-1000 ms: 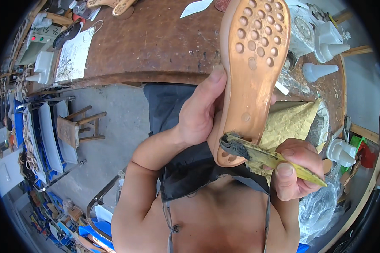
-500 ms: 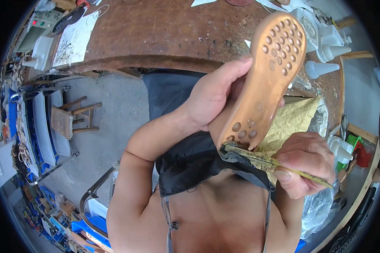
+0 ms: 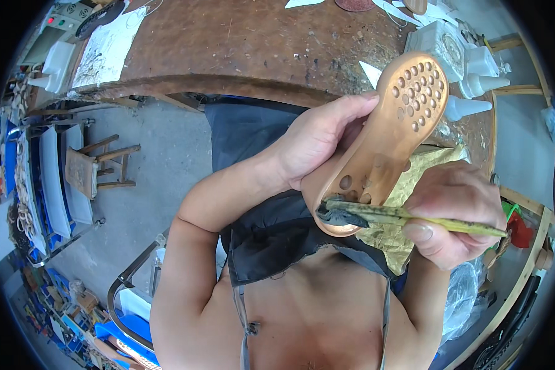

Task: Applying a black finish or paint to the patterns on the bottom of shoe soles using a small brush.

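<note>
My left hand [image 3: 317, 139] grips a tan rubber shoe sole [image 3: 391, 132] by its edge, tread side toward me, toe tilted up to the right. Round studs and holes cover the sole. My right hand [image 3: 453, 219] pinches a glue-stained brush [image 3: 407, 216] with a yellowish handle. The brush's dark bristles rest on the heel end of the sole. A crumpled gold sheet [image 3: 413, 228] lies just under the heel and the brush, over my dark apron [image 3: 277, 234].
A brown, stained workbench [image 3: 240, 43] curves across the top, with paper sheets at its left. White squeeze bottles [image 3: 481, 80] stand at its right end. A small wooden stool [image 3: 95, 169] and blue racks sit on the concrete floor at left.
The sole has swung its toe to the right and moved lower in view. The brush stays at the heel, its handle now nearly level.
</note>
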Action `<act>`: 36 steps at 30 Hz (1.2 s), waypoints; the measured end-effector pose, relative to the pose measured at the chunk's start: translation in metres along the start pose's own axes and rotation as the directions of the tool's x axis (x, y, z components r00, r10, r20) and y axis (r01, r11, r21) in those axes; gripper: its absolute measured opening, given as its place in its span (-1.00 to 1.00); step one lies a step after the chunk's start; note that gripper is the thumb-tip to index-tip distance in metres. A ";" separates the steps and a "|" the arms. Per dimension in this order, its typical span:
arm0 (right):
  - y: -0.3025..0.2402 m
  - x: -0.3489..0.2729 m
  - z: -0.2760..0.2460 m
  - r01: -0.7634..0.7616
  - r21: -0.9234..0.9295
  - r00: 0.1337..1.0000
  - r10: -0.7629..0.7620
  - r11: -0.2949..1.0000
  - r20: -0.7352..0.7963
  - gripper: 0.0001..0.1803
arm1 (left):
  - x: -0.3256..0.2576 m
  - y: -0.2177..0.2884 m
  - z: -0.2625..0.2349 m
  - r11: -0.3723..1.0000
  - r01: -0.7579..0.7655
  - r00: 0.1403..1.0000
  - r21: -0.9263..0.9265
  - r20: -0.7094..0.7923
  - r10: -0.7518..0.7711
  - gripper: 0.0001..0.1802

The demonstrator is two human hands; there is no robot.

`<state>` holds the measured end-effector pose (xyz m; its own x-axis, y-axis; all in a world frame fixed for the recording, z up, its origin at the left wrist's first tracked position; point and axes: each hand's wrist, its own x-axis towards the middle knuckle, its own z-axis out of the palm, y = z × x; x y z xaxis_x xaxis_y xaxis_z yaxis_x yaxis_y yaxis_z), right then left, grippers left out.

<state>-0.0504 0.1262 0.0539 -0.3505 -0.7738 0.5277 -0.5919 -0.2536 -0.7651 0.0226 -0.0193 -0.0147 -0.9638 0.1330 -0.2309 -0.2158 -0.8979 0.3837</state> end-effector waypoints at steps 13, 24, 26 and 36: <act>0.010 0.014 -0.009 0.106 0.048 0.991 -0.109 0.993 0.079 -0.79 | 0.008 -0.001 -0.010 0.985 0.076 0.950 -0.156 0.310 -0.024 -0.63; 0.033 0.044 -0.021 0.245 0.453 0.716 -0.475 0.857 0.512 -0.92 | 0.008 -0.012 -0.001 0.987 0.158 0.986 0.003 0.062 -0.158 -0.64; 0.034 0.050 -0.029 0.192 0.432 0.715 -0.427 0.881 0.553 -0.92 | 0.012 -0.014 0.003 0.987 0.156 0.987 0.038 0.045 -0.157 -0.65; 0.070 0.038 -0.097 -0.094 0.114 0.949 0.054 0.989 0.309 -0.80 | 0.015 0.018 -0.040 0.950 0.264 0.961 -0.168 0.133 -0.244 -0.44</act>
<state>-0.1753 0.1350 0.0564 -0.1404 -0.9280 0.3450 -0.4697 -0.2443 -0.8483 0.0107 -0.0502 -0.0473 -0.8942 0.4021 -0.1967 -0.4331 -0.8883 0.1531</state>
